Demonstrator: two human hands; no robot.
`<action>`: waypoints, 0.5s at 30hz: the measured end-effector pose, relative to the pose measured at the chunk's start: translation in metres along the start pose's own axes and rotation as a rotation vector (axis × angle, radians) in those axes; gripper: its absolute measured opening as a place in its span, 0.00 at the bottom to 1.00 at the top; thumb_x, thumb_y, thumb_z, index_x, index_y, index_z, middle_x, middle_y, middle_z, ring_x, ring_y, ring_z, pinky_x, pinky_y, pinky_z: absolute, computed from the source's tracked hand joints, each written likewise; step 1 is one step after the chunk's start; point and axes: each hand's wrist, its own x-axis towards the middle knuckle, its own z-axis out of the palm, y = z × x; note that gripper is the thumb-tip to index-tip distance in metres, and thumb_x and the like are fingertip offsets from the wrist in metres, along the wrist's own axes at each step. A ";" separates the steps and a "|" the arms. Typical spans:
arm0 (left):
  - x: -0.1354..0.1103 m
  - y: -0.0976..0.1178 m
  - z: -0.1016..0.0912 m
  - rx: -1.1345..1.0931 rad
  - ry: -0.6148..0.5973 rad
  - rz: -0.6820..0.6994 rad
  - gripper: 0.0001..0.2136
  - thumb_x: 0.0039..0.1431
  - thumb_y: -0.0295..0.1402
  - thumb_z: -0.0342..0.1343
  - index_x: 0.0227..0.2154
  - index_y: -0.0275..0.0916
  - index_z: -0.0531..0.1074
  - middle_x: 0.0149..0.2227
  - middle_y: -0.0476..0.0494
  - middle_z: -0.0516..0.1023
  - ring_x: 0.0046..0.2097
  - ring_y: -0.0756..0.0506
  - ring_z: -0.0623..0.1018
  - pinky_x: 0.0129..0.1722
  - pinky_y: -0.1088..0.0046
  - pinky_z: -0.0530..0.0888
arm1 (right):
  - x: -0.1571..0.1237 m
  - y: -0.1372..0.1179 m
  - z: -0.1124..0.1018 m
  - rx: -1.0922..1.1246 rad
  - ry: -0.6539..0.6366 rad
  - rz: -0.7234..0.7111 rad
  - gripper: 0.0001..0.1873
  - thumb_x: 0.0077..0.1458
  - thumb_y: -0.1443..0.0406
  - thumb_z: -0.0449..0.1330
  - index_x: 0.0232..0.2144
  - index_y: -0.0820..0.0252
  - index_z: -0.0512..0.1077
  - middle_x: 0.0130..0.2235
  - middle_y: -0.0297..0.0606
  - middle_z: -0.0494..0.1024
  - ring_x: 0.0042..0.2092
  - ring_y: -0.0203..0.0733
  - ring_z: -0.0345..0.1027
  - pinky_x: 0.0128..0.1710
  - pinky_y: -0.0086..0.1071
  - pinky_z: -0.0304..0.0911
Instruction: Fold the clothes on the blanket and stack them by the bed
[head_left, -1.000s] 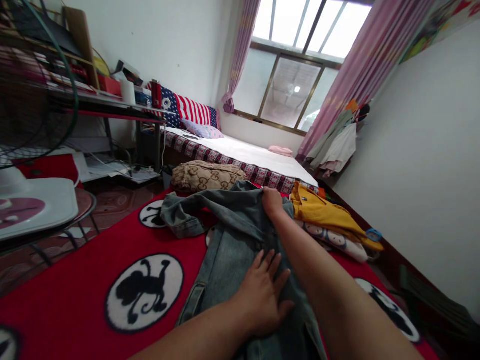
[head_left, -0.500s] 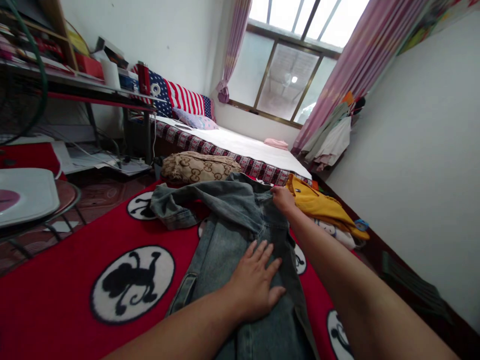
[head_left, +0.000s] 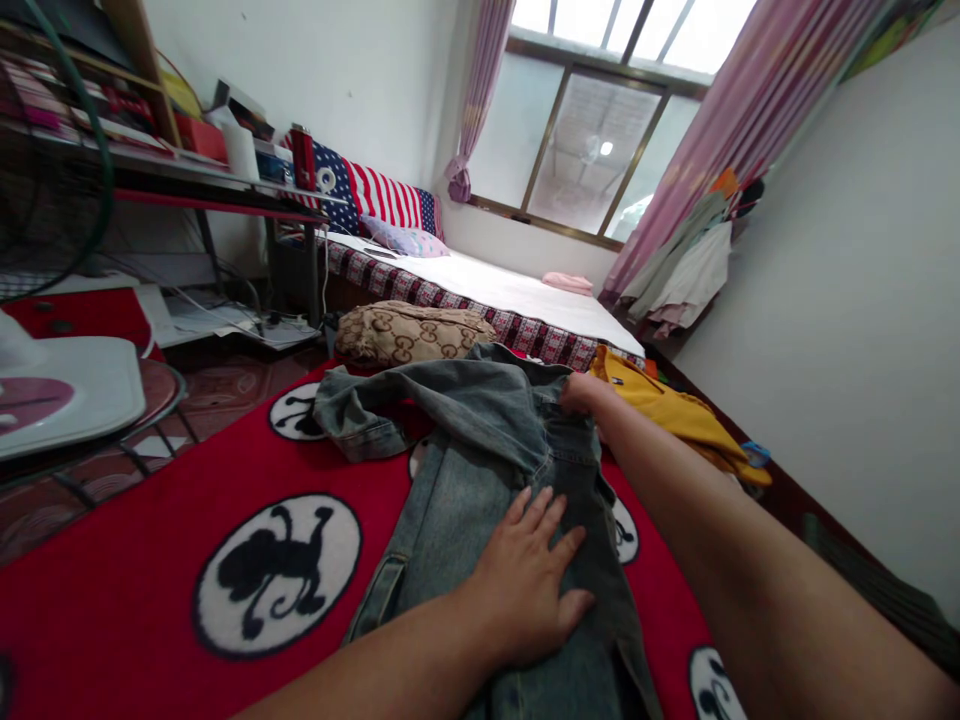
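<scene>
A faded blue denim jacket (head_left: 457, 490) lies spread on a red blanket (head_left: 135, 600) with round monkey patches. One sleeve (head_left: 367, 410) of it stretches out to the left and bends. My left hand (head_left: 529, 575) rests flat on the body of the jacket, fingers spread. Farther up, near the collar and shoulder, my right hand (head_left: 581, 393) is closed on the denim; its fingertips are partly hidden.
A tan patterned bundle (head_left: 412, 333) sits at the blanket's far edge. Yellow folded clothing (head_left: 675, 410) lies to the right. Behind is a bed with a white sheet (head_left: 510, 280). A desk (head_left: 225, 185) and a stool-like seat (head_left: 82, 390) stand on the left.
The view has shifted slightly, so the scene sits a little farther right. My right hand has turned and curled down more at the jacket's shoulder. My left hand stays flat on the denim.
</scene>
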 end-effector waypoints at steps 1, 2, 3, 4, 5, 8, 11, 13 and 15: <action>0.000 0.000 0.000 -0.006 0.000 0.000 0.31 0.64 0.55 0.41 0.63 0.41 0.60 0.69 0.36 0.48 0.70 0.37 0.46 0.68 0.53 0.44 | 0.001 -0.002 -0.004 0.005 0.019 0.032 0.10 0.43 0.66 0.67 0.32 0.62 0.80 0.34 0.46 0.80 0.40 0.49 0.73 0.41 0.39 0.66; 0.000 0.000 0.000 -0.011 0.000 0.001 0.31 0.64 0.54 0.41 0.63 0.41 0.60 0.69 0.36 0.48 0.70 0.37 0.46 0.68 0.53 0.44 | 0.002 -0.003 -0.006 0.028 0.087 0.068 0.11 0.46 0.65 0.64 0.35 0.61 0.80 0.37 0.48 0.80 0.43 0.51 0.73 0.42 0.40 0.66; 0.000 0.000 0.000 -0.015 0.000 0.002 0.31 0.64 0.54 0.41 0.63 0.40 0.60 0.69 0.35 0.48 0.70 0.37 0.46 0.68 0.53 0.44 | 0.002 -0.003 -0.006 0.063 0.192 0.096 0.13 0.50 0.64 0.60 0.38 0.61 0.80 0.41 0.48 0.79 0.45 0.52 0.72 0.44 0.40 0.65; 0.000 0.000 -0.001 -0.017 -0.001 0.002 0.31 0.64 0.54 0.41 0.63 0.40 0.60 0.69 0.35 0.48 0.70 0.37 0.46 0.68 0.52 0.44 | 0.001 -0.003 -0.004 0.105 0.301 0.108 0.15 0.53 0.64 0.56 0.40 0.60 0.79 0.43 0.48 0.79 0.47 0.52 0.72 0.45 0.40 0.65; 0.000 0.001 -0.001 -0.019 -0.002 0.001 0.32 0.64 0.54 0.41 0.63 0.39 0.60 0.69 0.34 0.49 0.70 0.37 0.46 0.68 0.52 0.44 | -0.001 -0.003 0.003 0.154 0.374 0.100 0.16 0.55 0.65 0.53 0.41 0.61 0.79 0.45 0.48 0.79 0.48 0.52 0.71 0.48 0.39 0.65; 0.001 0.002 -0.004 -0.026 -0.019 -0.010 0.32 0.64 0.54 0.41 0.63 0.39 0.60 0.68 0.34 0.49 0.70 0.37 0.46 0.68 0.51 0.44 | -0.011 -0.006 0.039 0.282 0.262 -0.036 0.19 0.54 0.69 0.51 0.42 0.61 0.78 0.48 0.47 0.78 0.52 0.49 0.69 0.54 0.38 0.62; 0.001 0.003 -0.007 -0.025 -0.050 -0.023 0.32 0.64 0.54 0.41 0.63 0.38 0.61 0.68 0.33 0.50 0.70 0.37 0.46 0.68 0.51 0.44 | -0.023 -0.012 0.077 0.337 0.087 -0.125 0.23 0.52 0.71 0.52 0.50 0.59 0.74 0.55 0.45 0.74 0.58 0.50 0.64 0.58 0.41 0.59; 0.002 0.003 -0.007 -0.021 -0.054 -0.026 0.32 0.63 0.54 0.42 0.62 0.38 0.61 0.68 0.33 0.51 0.70 0.37 0.47 0.68 0.52 0.44 | -0.031 -0.016 0.088 0.347 0.057 -0.110 0.28 0.52 0.71 0.53 0.56 0.62 0.68 0.61 0.49 0.67 0.63 0.54 0.58 0.60 0.47 0.57; 0.003 0.002 -0.007 -0.016 -0.037 -0.026 0.31 0.63 0.54 0.43 0.62 0.39 0.62 0.68 0.33 0.52 0.69 0.37 0.49 0.68 0.52 0.45 | -0.042 -0.018 0.085 0.365 0.071 -0.090 0.31 0.53 0.69 0.53 0.61 0.64 0.62 0.65 0.52 0.59 0.67 0.57 0.50 0.61 0.53 0.53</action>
